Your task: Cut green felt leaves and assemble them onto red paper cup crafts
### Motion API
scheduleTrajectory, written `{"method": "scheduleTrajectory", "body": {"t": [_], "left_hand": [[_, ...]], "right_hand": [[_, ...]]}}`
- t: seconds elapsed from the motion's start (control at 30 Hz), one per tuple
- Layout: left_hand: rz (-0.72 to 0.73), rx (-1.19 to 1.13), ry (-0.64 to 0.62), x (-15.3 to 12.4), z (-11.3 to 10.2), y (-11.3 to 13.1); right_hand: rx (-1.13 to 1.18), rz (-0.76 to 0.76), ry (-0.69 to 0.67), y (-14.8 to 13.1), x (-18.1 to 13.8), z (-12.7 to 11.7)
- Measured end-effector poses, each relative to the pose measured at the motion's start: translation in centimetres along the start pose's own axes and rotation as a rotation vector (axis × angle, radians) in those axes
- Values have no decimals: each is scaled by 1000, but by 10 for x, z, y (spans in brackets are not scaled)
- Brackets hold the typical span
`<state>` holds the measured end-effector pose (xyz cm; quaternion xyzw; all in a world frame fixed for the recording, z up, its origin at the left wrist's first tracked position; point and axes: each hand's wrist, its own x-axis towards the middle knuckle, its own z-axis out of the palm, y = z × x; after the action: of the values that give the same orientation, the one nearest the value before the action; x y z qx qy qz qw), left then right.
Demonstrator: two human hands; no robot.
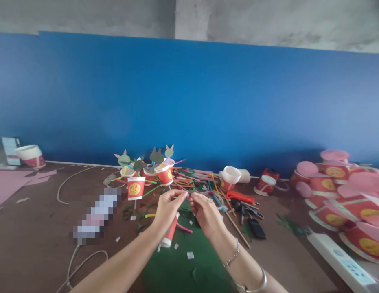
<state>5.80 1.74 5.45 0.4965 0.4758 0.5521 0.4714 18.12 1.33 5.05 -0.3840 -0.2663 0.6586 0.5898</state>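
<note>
Both hands are raised over the tabletop (39,240), fingertips nearly meeting. The grip of the left hand (167,206) is closed in a pinch, as is that of the right hand (207,215); anything pinched is too small to be identified. A red paper cup (169,236) is partly covered by the left wrist and is seen tilted above a green sheet (180,268); a pink strip (185,229) is seen beside it. Toward the back edge, left of the hands, cups topped with paper animal heads (136,189) are grouped. A white cup (232,175) is placed near the back edge, right of centre. Pink-trimmed cups (326,185) are piled at the right edge, with a power strip (336,254) laid in front. Pink paper (9,183) is spread at the back left corner.
</note>
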Motion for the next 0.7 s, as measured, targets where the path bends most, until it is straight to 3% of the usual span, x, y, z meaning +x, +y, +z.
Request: {"method": "scheduleTrajectory", "body": {"t": [0.17, 0.43, 0.7], "left_hand": [[169, 149, 23, 1, -2, -3], [693, 555, 69, -4, -5, -6], [946, 888, 76, -9, -7, -9]], "right_hand": [[37, 30, -33, 0, -2, 1], [99, 75, -28, -1, -3, 2], [171, 102, 53, -3, -3, 1]]}}
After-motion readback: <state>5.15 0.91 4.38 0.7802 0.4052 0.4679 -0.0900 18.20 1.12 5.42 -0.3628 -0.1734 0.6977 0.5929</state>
